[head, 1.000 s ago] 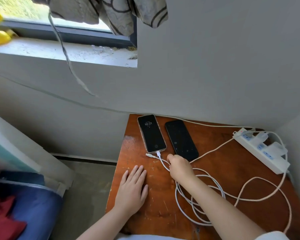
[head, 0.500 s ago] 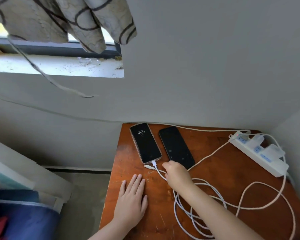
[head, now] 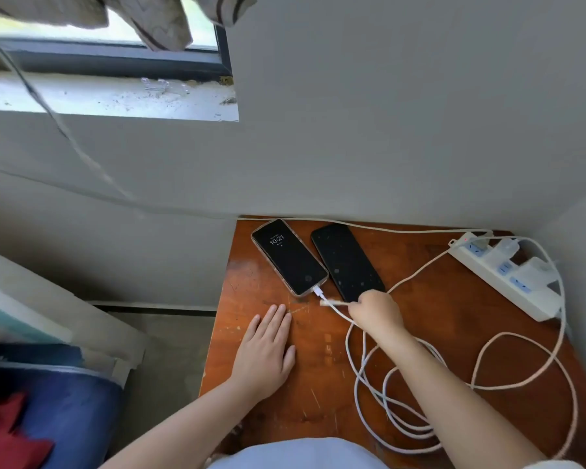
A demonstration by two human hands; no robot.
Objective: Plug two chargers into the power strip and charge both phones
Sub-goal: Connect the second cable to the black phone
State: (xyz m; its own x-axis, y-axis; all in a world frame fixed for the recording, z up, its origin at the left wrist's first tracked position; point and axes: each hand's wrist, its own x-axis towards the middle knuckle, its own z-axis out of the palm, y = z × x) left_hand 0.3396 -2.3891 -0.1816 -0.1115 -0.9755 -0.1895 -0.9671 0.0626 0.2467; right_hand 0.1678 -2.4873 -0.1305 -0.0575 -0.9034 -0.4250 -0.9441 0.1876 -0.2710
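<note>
1. I see the wooden tabletop [head: 437, 333] set into the corner of two walls; both phones lie flat on it near the far edge, side by side and nearly touching along their long sides.
2. The lit phone [head: 289, 257] shows 10:21; its long axis runs from far-left to near-right, the charging end toward me; a white cable plug [head: 317, 292] is seated in that near end.
3. The dark phone [head: 347, 262] lies just right of it on much the same slant, screen black; its near end sits right at my right hand.
4. My right hand [head: 374, 311] is curled, pinching the second cable [head: 334, 303] just behind its connector; the connector points left, lying just off the near ends of the two phones; I cannot tell whether it touches the tabletop.
5. My left hand [head: 266, 353] rests flat, palm down, fingers straight and pointing away from me, released, holding nothing; it lies near the left edge, apart from the phones.
6. The power strip [head: 508, 277] lies at the right edge by the wall, its long axis running far-left to near-right; two white chargers [head: 535, 265] sit in it, their cables looping loosely across the near right of the tabletop.
</note>
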